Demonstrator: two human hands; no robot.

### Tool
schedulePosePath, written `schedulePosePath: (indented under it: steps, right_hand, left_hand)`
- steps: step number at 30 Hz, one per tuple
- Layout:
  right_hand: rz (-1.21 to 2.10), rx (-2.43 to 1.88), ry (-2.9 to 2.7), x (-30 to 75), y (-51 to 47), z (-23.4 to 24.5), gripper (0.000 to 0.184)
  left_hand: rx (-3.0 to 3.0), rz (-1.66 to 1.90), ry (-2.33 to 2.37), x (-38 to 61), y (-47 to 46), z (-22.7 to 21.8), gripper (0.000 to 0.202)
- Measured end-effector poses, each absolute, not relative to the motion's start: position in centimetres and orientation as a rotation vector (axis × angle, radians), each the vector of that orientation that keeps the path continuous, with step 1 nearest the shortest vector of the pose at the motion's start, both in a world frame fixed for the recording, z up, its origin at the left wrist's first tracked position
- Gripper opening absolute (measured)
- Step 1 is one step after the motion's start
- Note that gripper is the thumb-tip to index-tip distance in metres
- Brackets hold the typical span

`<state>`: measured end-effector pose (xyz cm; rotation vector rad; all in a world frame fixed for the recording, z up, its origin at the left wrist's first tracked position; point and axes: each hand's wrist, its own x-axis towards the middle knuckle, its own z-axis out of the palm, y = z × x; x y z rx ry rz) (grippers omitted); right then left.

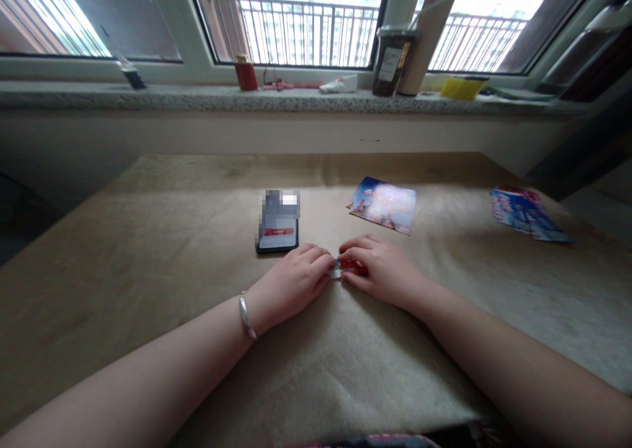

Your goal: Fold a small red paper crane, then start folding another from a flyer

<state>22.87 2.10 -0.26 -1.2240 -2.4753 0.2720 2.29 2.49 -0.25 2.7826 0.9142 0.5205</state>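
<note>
Between my hands, low over the table, is a small flat piece that looks like folded printed paper (338, 273), red and blue with a white edge. My left hand (297, 275), with a silver bangle at the wrist, is closed on its left end. On the right end, the fingers of my right hand (376, 268) are curled over the red part. Most of the piece is hidden under the fingers. Just beyond my left hand lies a phone (279, 243), its screen partly blurred. Past my right hand lies a blue and pink printed sheet (384, 204).
Several blue printed cards (526, 214) lie fanned at the table's right side. The tan table (123, 250) reaches toward a granite windowsill (197, 99). On the sill stand a red container (245, 74), a dark lidded jar (390, 63) and a yellow item (461, 88).
</note>
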Motion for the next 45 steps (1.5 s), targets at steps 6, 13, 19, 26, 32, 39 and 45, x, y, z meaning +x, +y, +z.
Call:
schedulePosePath:
  steps: [6,13,19,26,32,39,45]
  right_hand:
    - [0.298,-1.233,-2.437,22.86,2.15,-0.22,0.021]
    - [0.356,-1.144,-2.412,22.88,2.21,-0.33,0.011]
    - [0.344,-1.120,-2.398,22.79,2.18,-0.42,0.005]
    - [0.378,-1.070,-2.373,22.76,1.98,-0.07,0.011]
    - [0.350,-1.094,-2.402,22.71,1.88,-0.13,0.009]
    - [0.124,-1.103,-2.482,22.64,2.00,-0.28,0.003]
    - [0.007,-1.077,-2.614,22.67,2.24,0.11,0.006]
  left_hand:
    - [2.745,0.572,0.899,2.21,2.40,-0.24,0.013]
    - [2.622,0.711,0.791,2.07,2.34,-0.47,0.026]
    - [2.571,0.704,0.862,2.06,2.41,-0.15,0.020]
    - [2.664,0.729,0.898,1.96,2.61,-0.09,0.006]
    - [2.686,0.786,0.869,1.86,2.76,-0.16,0.006]
    - [2.722,0.729,0.756,1.96,2.71,-0.25,0.010]
    - [2.774,0.589,0.706,2.14,2.60,-0.02,0.014]
